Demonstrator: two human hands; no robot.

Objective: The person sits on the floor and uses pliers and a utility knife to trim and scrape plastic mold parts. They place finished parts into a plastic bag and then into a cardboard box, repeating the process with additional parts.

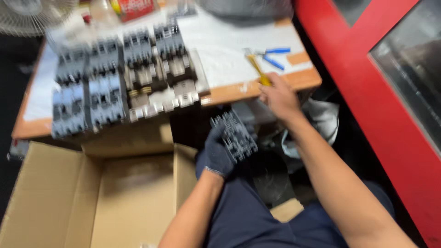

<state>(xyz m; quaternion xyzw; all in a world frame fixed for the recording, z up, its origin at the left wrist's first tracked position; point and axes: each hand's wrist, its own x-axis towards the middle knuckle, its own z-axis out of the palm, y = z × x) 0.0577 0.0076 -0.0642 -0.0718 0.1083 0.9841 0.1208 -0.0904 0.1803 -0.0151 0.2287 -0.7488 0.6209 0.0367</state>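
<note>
Gloved left hand (217, 154) grasping grey breaker block (234, 135) over lap, near tabletop (257, 89) edge, bare right hand (277, 96) with fingers clenched on yellow-handled screwdriver (258, 70) at that edge, tool pickup apparently underway; next likely needs tip aligned to block screw.

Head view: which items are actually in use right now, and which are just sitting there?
In use:
- grey component, held in the gloved left hand
- yellow-handled tool, gripped by the bare right hand

Lying about:
- blue-handled pliers on the table
- rows of grey components on the table
- open cardboard box
- fan
</note>
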